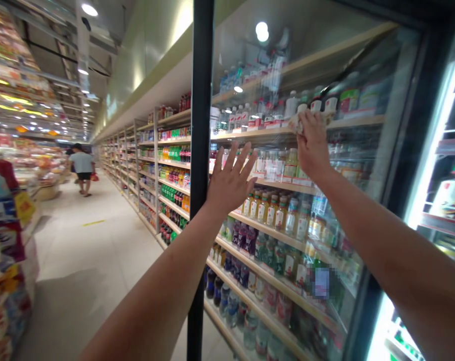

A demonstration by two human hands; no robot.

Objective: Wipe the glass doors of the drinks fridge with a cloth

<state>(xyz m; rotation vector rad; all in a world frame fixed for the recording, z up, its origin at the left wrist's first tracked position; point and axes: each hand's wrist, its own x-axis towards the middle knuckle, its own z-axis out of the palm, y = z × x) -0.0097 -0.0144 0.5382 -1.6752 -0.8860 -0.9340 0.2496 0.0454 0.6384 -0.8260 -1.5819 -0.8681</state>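
A glass cooler door with a black frame stands open in front of me, and through it show shelves of drink bottles. My left hand lies flat on the glass near the frame, fingers spread. Higher on the glass, my right hand presses a crumpled white cloth against the pane, fingers closed on it.
Long shelves of bottled drinks run down the aisle on the right. A lit cooler interior is at the far right. Stacked packaged goods stand at the left. A person walks far down the pale floor aisle.
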